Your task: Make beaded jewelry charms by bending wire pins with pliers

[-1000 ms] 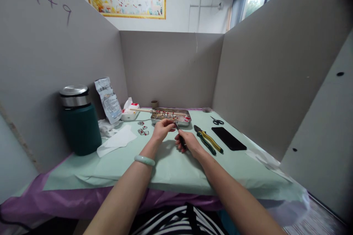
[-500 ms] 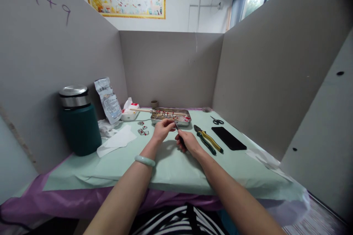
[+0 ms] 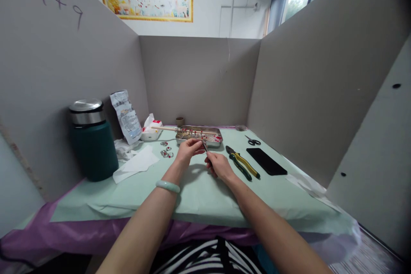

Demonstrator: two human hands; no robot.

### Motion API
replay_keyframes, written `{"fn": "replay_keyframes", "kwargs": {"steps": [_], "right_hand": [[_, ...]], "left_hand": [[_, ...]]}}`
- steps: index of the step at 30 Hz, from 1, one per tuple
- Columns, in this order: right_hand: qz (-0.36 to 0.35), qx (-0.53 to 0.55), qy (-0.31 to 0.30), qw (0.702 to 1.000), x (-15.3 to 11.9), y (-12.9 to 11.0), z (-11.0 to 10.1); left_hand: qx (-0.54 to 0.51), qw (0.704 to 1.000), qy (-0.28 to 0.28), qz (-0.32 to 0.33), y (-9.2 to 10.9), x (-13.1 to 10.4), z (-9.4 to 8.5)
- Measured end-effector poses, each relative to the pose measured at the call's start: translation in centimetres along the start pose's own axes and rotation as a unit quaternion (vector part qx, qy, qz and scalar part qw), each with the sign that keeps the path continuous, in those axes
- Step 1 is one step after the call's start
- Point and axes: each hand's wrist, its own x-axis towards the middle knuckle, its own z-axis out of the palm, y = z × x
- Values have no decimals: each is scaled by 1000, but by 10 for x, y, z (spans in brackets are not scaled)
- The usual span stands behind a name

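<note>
My right hand (image 3: 219, 165) is closed around slim pliers (image 3: 205, 147); their narrow metal jaws point up and left, and most of the handle is hidden in the palm. The jaw tip meets the fingertips of my left hand (image 3: 189, 151), which are pinched together on something too small to make out. A pale green bangle (image 3: 168, 186) circles the left wrist. Just beyond both hands, a metal tray (image 3: 212, 142) holds red beads and small metal pieces, with a thin stick lying across it. Left of my left hand lie several red-beaded wire pieces (image 3: 166, 153).
To the right are yellow-and-green cutting pliers (image 3: 244, 163), scissors (image 3: 253, 141) and a black phone (image 3: 266, 161). On the left stand a dark green flask (image 3: 93, 150), a foil pouch (image 3: 126, 115), a tissue pack (image 3: 151, 130) and white paper (image 3: 136, 165). Grey partitions (image 3: 199, 79) enclose the table.
Both hands stay together in front of the tray. My left hand and forearm have shifted very slightly left, and the right-hand fingers have changed their hold a little.
</note>
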Motion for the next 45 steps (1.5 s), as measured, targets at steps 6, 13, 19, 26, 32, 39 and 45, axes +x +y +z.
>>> {"fn": "replay_keyframes", "kwargs": {"steps": [6,13,19,26,32,39,45], "right_hand": [[-67,-94,36,993,-1,1,-2],[-52,-60,24,997,1,2,0],[-60,-99,39,993,-2,-3,-2],[-37,-58,32,997,0,-1,-1],[-17,-23,22,999,1,1,0],[-45,-56,26,997,1,0,0],[-78,-121,47,989,-2,-5,-1]], "left_hand": [[-12,1000,-4,-4,1,-1,1],[-1,1000,3,12,-1,0,1],[26,999,11,30,2,-2,4],[73,995,34,64,0,1,7],[76,994,33,68,-1,2,7],[77,994,28,72,-2,2,7],[41,997,34,51,-1,0,8]]}}
